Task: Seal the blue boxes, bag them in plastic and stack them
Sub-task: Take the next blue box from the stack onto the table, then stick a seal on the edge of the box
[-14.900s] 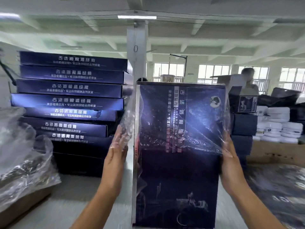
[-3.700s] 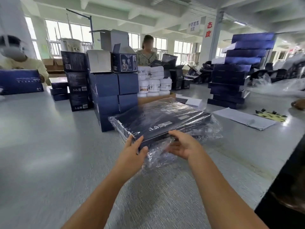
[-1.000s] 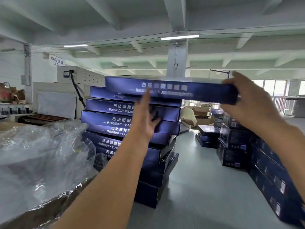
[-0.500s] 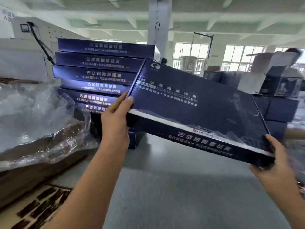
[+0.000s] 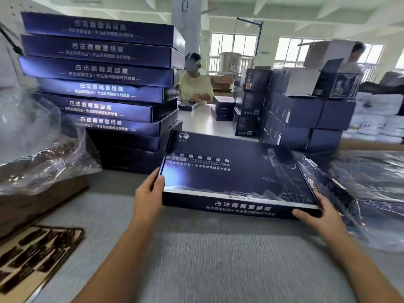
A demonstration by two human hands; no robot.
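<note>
A flat dark blue box (image 5: 229, 171) with white lettering lies nearly level just above the grey table (image 5: 218, 259), its long side toward me. My left hand (image 5: 148, 195) grips its near left corner, thumb on the lid. My right hand (image 5: 317, 217) holds the near right corner from the side and below. Behind it on the left rises a tall stack of the same blue boxes (image 5: 100, 71). Clear plastic bags (image 5: 371, 182) lie spread to the right of the box.
A cardboard carton with crumpled plastic (image 5: 37, 149) stands at the left, a sheet of dark labels (image 5: 32, 254) in front of it. Dark cube-shaped cartons (image 5: 295, 110) are piled at the back right. A person in a yellow top (image 5: 195, 86) works across the table.
The box taken from the stack has come down from a tilted, raised position to nearly flat, low over the table in front of me. Both hands still hold its near corners.
</note>
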